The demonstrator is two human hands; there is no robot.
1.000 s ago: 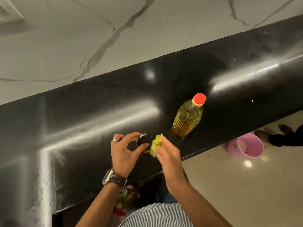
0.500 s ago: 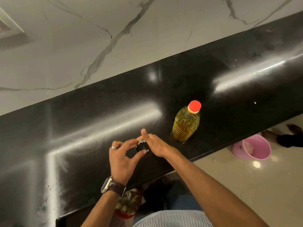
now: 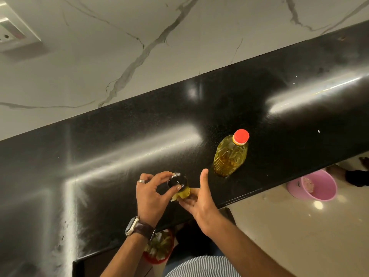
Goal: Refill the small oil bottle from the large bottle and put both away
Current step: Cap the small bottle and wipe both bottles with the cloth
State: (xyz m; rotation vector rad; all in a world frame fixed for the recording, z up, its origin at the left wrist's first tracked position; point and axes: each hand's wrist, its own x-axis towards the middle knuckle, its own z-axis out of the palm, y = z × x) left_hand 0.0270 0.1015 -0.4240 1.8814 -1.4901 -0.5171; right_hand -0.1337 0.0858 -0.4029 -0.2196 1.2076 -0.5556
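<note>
The small dark oil bottle (image 3: 177, 180) stands near the front edge of the black counter (image 3: 119, 146), seen from above. My left hand (image 3: 151, 194) grips it round the top with thumb and fingers. My right hand (image 3: 201, 202) is just right of it, thumb raised and fingers fairly straight, with a crumpled yellow cloth (image 3: 182, 193) lying on the fingers against the bottle's lower side. The large oil bottle (image 3: 229, 156), clear plastic with yellow oil and a red cap, stands upright and closed to the right, apart from both hands.
A marble wall with a socket plate (image 3: 12, 37) runs behind the counter. On the floor at right sit a pink bucket (image 3: 319, 188) and another person's foot (image 3: 357, 176). A red container (image 3: 159, 248) with greenish contents sits below the counter edge.
My right hand has come off the top of the small bottle and now lies lower at its side with the yellow cloth. My left hand has kept its grip.
</note>
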